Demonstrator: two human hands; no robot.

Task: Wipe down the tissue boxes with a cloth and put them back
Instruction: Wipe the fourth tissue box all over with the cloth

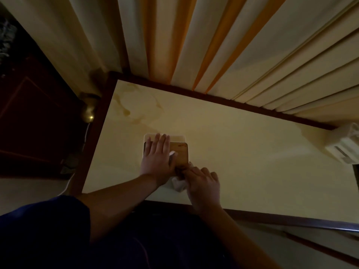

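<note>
A: Start big. What carries it all?

B: The table (242, 152), pale top with a dark wood edge, curtains (213, 45) hanging along its far side. Taking the tissue box (179, 154) as the landmark: it sits on the table toward the near edge, wooden lid on a pale body, a tissue poking up through the slot.

A: How will it handle?

B: Stiff and light, I'd judge, and smooth enough to skid when rubbed. So it wants pinning from above, or taking by its two side walls to lift.

A: And the hands?

B: The left hand (157, 160) lies flat on the lid, fingers straight, pressing it down. The right hand (204, 183) is at the box's near corner, fingers curled round a white cloth (178, 184) bunched against it.

A: Anything in the way?

B: Little. A second pale box (343, 150), perhaps another tissue box, sits well to the right of the landmark at the table's far corner. A brass lamp base (89, 111) with a white cord (85, 136) stands off the table, to the box's left.
</note>
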